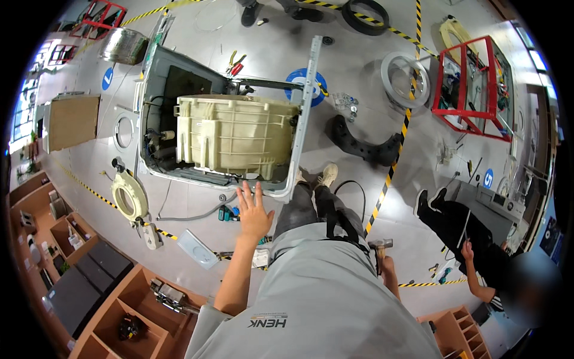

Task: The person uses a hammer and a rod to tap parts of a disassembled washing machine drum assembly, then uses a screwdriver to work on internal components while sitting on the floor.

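My left hand (255,216) reaches forward with its fingers spread, holding nothing. Its fingertips are by the near edge of an opened washing machine cabinet (209,180); I cannot tell whether they touch it. Inside the cabinet sits a large cream plastic washing machine tub (233,134). At my right side, low beside the hip, my right hand (388,270) is closed around the handle of a hammer (381,244). The hammer's head points up, and part of that hand is hidden by my shirt.
A grey hose (206,213) and a teal power tool (227,213) lie before the cabinet. Red-handled pliers (237,67) lie beyond it. To the right are a black curved part (365,145), a pale ring (406,80) and a red-framed cart (439,87). Another person (478,239) works at far right.
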A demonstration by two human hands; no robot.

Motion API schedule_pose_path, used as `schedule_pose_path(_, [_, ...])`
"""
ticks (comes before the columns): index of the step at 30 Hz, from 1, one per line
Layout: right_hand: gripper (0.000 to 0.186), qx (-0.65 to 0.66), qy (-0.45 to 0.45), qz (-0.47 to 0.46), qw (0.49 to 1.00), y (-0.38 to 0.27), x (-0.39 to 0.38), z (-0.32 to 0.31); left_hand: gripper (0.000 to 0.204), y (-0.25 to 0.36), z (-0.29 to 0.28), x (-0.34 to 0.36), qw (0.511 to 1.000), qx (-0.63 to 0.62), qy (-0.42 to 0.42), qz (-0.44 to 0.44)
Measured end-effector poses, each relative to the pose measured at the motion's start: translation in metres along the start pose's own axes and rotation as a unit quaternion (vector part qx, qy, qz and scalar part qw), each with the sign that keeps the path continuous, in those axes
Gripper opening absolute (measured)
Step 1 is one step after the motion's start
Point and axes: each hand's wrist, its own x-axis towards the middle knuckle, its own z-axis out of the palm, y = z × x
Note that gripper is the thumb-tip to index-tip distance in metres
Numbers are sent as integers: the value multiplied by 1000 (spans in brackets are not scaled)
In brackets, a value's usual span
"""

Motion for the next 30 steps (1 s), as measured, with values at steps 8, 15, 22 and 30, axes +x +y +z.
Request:
schedule_pose_path(8, [40,-119,-3,3,993,-31,-51,25,102,2,-7,8,1000,27,-1,-11])
schedule_pose_path(15, [39,-48,2,7,999,-28,-17,15,99,2,-2,4,1000,-13,2,-22])
schedule_pose_path(22, [38,-99,-41,40,993,-53,43,-6,96,18,-15,11,998,24,-24,-51])
schedule_pose_path(30, [38,-34,-74,80,993,-106,105,-22,91,20,-23,36,994,25,-67,-80])
